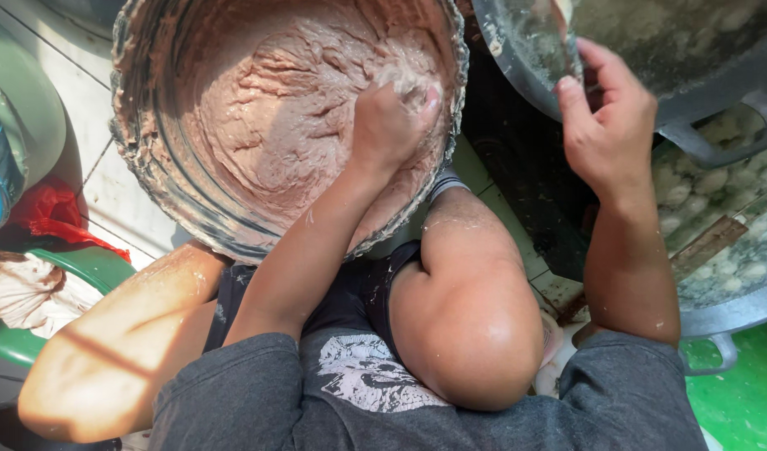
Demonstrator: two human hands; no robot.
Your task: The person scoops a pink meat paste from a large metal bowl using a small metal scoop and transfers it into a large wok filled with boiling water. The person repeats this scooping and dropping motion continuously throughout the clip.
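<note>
A wide metal bowl (141,159) holds thick pinkish-brown paste (266,108) and rests tilted in front of my knees. My left hand (389,125) is sunk into the paste near the bowl's right side, its fingers closed around a lump of it. My right hand (609,125) is raised at the upper right and pinches a thin spoon-like utensil (559,33), which is blurred, over the rim of a dark pan (701,75). Small pale balls float in that pan's liquid.
Below the dark pan, a second metal pan (734,313) is full of whitish balls (718,200). At the left are a green basin (91,263) with a white bag (24,292), red plastic (53,213) and a round container (16,117). The floor is white tile (108,184).
</note>
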